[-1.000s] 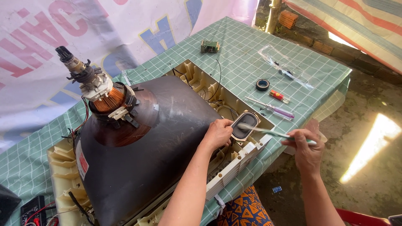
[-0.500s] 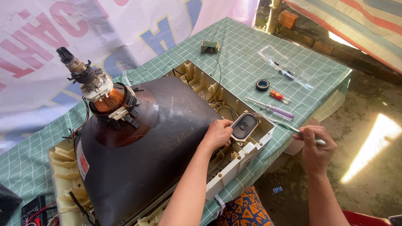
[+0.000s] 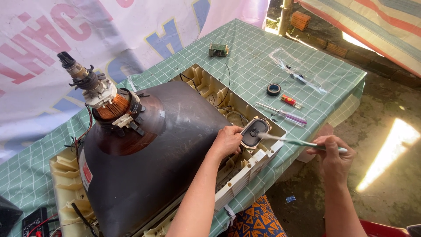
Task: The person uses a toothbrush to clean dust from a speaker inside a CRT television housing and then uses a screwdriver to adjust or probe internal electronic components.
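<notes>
Left hand (image 3: pixel 226 141) bracing, resting on dark picture tube (image 3: pixel 175 145) beside oval black speaker (image 3: pixel 254 132); right hand (image 3: pixel 332 154) gripping pale-handled toothbrush (image 3: pixel 302 142), brushing speaker. Next likely: short, light strokes over cone.

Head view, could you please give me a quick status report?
Left hand resting beside oval speaker. Right hand holding toothbrush, bristles at speaker. Nothing in the way.
</notes>
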